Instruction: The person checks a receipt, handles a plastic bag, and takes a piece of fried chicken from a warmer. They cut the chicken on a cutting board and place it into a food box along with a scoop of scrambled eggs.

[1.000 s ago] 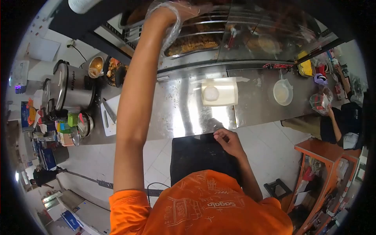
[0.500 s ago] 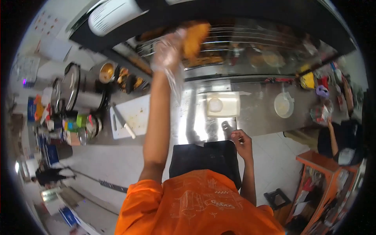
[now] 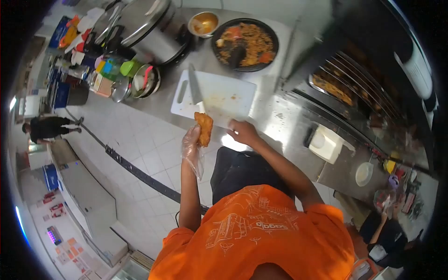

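Note:
My left hand [image 3: 190, 138], in a clear plastic glove, grips a golden-brown piece of fried chicken [image 3: 204, 129] by its side. The piece is upright at the counter's front edge. Just behind it lies a white cutting board [image 3: 233, 99] with crumbs on it. A knife [image 3: 194, 84] rests on the board, its white handle partly hidden behind the chicken. My bare right hand [image 3: 243, 132] hovers by the board's front right corner, fingers curled, and I see nothing in it.
Behind the board stand a black pan of cooked food [image 3: 254, 51], a metal bowl [image 3: 203, 23] and a large pot [image 3: 151, 30]. A warming cabinet [image 3: 345, 74] with racks is at right, near a white tray [image 3: 325, 143]. Another person [image 3: 385, 233] works at far right.
My left hand has come out of the cabinet with the chicken and is now before the cutting board. My view has turned left, and my right hand is now beside the board.

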A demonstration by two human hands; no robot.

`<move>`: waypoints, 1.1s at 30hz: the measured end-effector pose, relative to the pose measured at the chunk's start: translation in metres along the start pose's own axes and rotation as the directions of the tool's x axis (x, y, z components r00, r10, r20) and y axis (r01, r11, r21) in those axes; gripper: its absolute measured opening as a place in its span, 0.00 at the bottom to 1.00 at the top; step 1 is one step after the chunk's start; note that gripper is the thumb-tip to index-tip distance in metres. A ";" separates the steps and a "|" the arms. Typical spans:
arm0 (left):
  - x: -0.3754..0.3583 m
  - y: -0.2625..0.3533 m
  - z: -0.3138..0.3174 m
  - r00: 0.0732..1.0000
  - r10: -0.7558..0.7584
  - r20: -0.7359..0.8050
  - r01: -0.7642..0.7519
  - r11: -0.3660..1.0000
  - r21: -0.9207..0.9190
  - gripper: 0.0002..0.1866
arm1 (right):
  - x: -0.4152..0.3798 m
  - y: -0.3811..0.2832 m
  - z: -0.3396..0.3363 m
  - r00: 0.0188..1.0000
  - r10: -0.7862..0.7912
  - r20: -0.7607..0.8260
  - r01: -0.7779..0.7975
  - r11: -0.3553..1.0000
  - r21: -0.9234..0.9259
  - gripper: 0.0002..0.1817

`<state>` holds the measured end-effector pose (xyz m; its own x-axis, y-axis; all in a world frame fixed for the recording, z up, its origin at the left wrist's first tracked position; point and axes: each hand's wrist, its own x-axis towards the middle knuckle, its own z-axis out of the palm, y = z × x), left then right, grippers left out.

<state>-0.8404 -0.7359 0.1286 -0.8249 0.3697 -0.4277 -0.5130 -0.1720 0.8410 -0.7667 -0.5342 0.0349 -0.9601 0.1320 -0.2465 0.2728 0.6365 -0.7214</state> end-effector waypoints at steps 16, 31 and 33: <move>0.164 -0.007 -0.112 0.990 -0.140 0.012 0.093 0.711 0.697 0.20 | 0.145 -0.010 0.012 0.978 0.166 -0.126 -0.182 0.975 -0.125 0.31; 0.250 0.033 -0.018 0.735 0.318 0.599 -0.635 0.014 0.772 0.25 | 0.044 -0.080 -0.009 0.882 0.470 0.020 -0.461 0.872 -0.165 0.21; 0.277 0.011 -0.031 0.724 0.148 0.674 -0.668 -0.092 0.738 0.26 | 0.050 -0.072 0.017 0.909 0.417 -0.009 -0.413 0.896 -0.160 0.22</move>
<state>-1.0819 -0.6633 0.0089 -0.5135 0.8572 0.0385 0.7735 0.4430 0.4533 -0.8334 -0.5865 0.0639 -0.7591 0.3923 -0.5195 0.6315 0.6374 -0.4415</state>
